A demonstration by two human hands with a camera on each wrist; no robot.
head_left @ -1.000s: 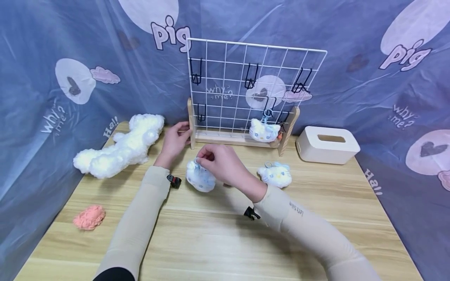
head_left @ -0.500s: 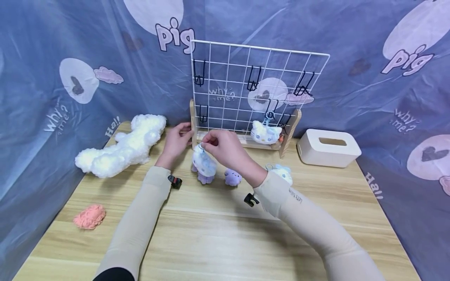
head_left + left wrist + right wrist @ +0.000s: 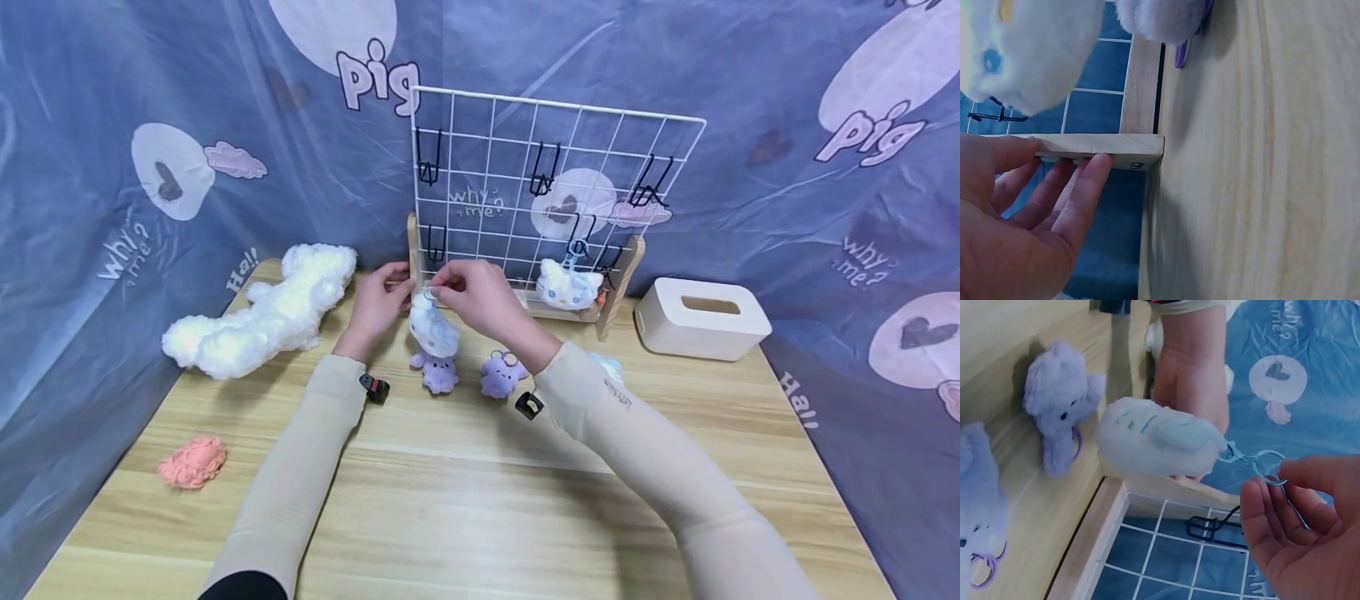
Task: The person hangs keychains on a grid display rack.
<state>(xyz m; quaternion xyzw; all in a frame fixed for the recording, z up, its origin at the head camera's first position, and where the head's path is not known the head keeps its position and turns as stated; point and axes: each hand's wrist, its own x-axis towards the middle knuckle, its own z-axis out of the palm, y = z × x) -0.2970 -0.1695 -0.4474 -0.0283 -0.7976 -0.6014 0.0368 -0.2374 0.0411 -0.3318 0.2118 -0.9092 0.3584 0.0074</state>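
With thumb and fingertips, my right hand [image 3: 483,304] pinches the light-blue key ring [image 3: 1265,451] of a white cat plush keychain [image 3: 435,332]. The plush dangles below the hand, in front of the wire rack's left end. Close to the ring in the right wrist view is a black hook [image 3: 1210,532] on the grid. My left hand [image 3: 377,300] holds the rack's wooden side post [image 3: 1104,145] between thumb and fingers. Two purple plush keychains [image 3: 500,377] sit on the table below. Another white cat plush [image 3: 567,286] hangs from a lower hook on the rack's right.
Several black hooks [image 3: 542,183] are spread over the white grid. A white tissue box [image 3: 701,325] stands right of the rack, a fluffy white plush [image 3: 270,317] lies left. A pink bundle [image 3: 192,462] is at front left. My right sleeve [image 3: 645,442] mostly covers another plush [image 3: 606,365].
My right hand has raised the white cat plush from near the tabletop toward the rack's lower left. The purple plushes behind it have come into view. My left hand keeps its place on the post.
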